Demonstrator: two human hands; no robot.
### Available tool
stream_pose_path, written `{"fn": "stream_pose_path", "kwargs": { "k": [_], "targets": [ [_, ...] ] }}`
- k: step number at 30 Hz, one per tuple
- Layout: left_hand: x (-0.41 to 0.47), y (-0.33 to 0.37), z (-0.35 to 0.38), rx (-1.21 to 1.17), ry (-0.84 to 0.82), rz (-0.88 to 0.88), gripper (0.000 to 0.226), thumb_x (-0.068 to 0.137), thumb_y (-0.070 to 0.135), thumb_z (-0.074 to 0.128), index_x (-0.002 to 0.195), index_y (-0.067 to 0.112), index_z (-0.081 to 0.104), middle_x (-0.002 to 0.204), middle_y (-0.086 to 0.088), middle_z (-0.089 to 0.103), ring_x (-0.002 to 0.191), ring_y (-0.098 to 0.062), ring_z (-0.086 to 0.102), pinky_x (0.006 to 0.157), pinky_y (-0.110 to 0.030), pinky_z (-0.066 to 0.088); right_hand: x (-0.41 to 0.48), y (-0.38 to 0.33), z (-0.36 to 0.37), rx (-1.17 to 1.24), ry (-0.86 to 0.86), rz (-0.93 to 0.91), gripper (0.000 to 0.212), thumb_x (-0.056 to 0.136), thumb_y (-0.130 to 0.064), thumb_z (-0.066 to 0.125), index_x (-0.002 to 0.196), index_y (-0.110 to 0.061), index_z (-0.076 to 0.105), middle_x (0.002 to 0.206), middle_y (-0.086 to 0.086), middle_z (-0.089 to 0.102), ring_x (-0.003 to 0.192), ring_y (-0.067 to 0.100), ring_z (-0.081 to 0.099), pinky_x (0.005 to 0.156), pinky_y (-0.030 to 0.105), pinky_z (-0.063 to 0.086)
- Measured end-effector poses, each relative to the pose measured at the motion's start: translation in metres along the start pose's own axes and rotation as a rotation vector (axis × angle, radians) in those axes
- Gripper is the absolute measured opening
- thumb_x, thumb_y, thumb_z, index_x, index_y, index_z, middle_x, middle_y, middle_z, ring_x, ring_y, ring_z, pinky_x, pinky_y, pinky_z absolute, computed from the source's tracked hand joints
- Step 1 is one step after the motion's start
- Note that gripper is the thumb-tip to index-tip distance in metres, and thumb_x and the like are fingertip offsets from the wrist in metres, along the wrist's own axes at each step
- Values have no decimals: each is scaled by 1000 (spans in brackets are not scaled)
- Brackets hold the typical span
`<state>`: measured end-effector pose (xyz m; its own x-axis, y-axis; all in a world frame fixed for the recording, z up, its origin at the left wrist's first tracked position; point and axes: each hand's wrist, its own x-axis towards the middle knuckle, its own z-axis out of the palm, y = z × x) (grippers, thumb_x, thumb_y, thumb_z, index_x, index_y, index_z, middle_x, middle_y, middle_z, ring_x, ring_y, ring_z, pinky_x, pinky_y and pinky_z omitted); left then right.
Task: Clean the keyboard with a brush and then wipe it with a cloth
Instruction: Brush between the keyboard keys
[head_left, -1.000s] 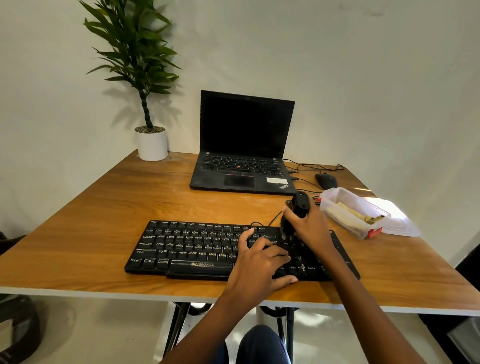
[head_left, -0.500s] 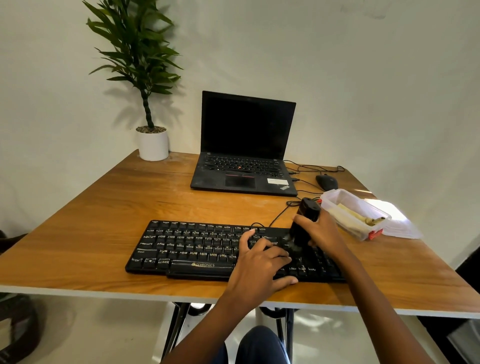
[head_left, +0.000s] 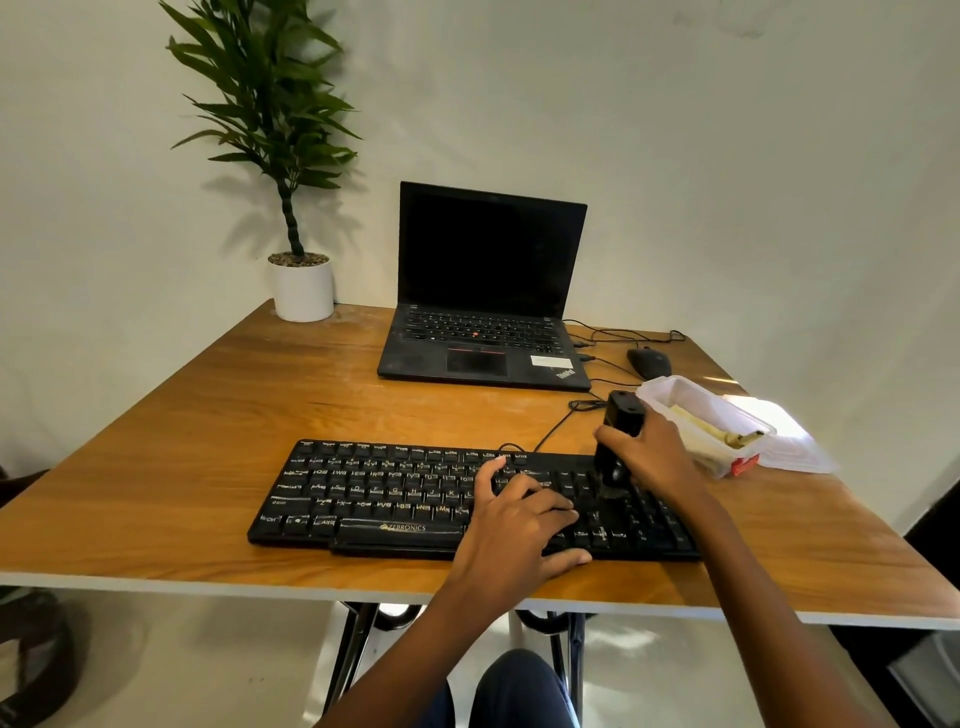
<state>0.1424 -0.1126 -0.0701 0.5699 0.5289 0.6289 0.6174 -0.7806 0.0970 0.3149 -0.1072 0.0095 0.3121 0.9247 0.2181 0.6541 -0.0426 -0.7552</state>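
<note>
The flat black plastic keyboard (head_left: 467, 499) lay at the near edge of the wooden table (head_left: 208, 415), with the left hand (head_left: 511, 540) resting fingers spread and flat on its right-centre keys, gripping nothing. The right hand (head_left: 652, 457) was closed round a stubby black brush (head_left: 618, 441), held upright with its bristle end on the keyboard's right-hand keys. In my judgement, hard strokes could unseat a keycap or swing the elbow into the clear plastic tub (head_left: 701, 421) just right of the keyboard.

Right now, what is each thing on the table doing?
Laptop: open, screen dark.
Keyboard: flat, left hand resting on it.
Brush: upright in right hand, bristles on the keys.
Plastic box: open, lid beside it.
Mouse: untouched.
</note>
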Motion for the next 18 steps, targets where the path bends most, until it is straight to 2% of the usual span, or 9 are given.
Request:
{"fn": "stream_pose_path", "kwargs": {
  "k": [3, 4, 7, 10, 13, 16, 18],
  "targets": [
    [0, 0, 0, 5, -5, -1, 46, 79, 66, 40, 93, 37, 72, 96, 24, 67, 91, -3, 58, 104, -44, 21, -7, -13, 22, 131, -57, -74, 14, 86, -24, 61, 92, -13, 55, 76, -3, 60, 64, 11, 60, 49, 22, 50],
    [0, 1, 0, 7, -7, -3, 46, 79, 66, 39, 92, 37, 72, 95, 24, 67, 91, -3, 58, 103, -44, 21, -8, -14, 28, 149, -53, -89, 14, 86, -23, 62, 90, -12, 55, 75, -3, 61, 61, 11, 60, 46, 21, 47],
    [0, 1, -1, 1, -9, -6, 46, 79, 66, 39, 93, 37, 72, 96, 24, 67, 91, -3, 58, 103, -45, 21, -5, -7, 23, 108, 1, -38, 9, 84, -22, 61, 85, -20, 52, 82, 1, 60, 73, 14, 58, 60, 28, 49],
    [0, 2, -1, 0, -8, -3, 47, 80, 66, 39, 93, 37, 72, 96, 24, 67, 91, -3, 58, 104, -45, 20, -2, 5, 5, 25, 86, 73, 15, 82, -25, 60, 93, -17, 53, 90, 6, 61, 86, 21, 58, 79, 42, 51],
    [1, 1, -1, -7, -4, -7, 47, 79, 66, 38, 93, 37, 73, 96, 24, 67, 91, -3, 58, 104, -45, 20, -2, 1, 4, -53, 100, 39, 16, 83, -25, 58, 94, -15, 52, 84, 2, 59, 81, 19, 56, 76, 38, 49],
    [0, 1, 0, -9, 1, -6, 46, 79, 66, 39, 92, 37, 72, 96, 24, 67, 91, -3, 58, 105, -44, 19, -7, -11, 16, 35, 17, -57, 9, 83, -18, 59, 84, -17, 51, 76, -3, 55, 72, 10, 52, 67, 29, 45],
    [0, 1, 0, -7, -1, -6, 46, 79, 66, 39, 93, 37, 72, 96, 24, 67, 91, -2, 58, 105, -44, 19, -6, -8, 20, 55, 41, -83, 11, 83, -18, 60, 81, -20, 50, 76, -4, 55, 72, 9, 52, 66, 28, 44]
  ]
}}
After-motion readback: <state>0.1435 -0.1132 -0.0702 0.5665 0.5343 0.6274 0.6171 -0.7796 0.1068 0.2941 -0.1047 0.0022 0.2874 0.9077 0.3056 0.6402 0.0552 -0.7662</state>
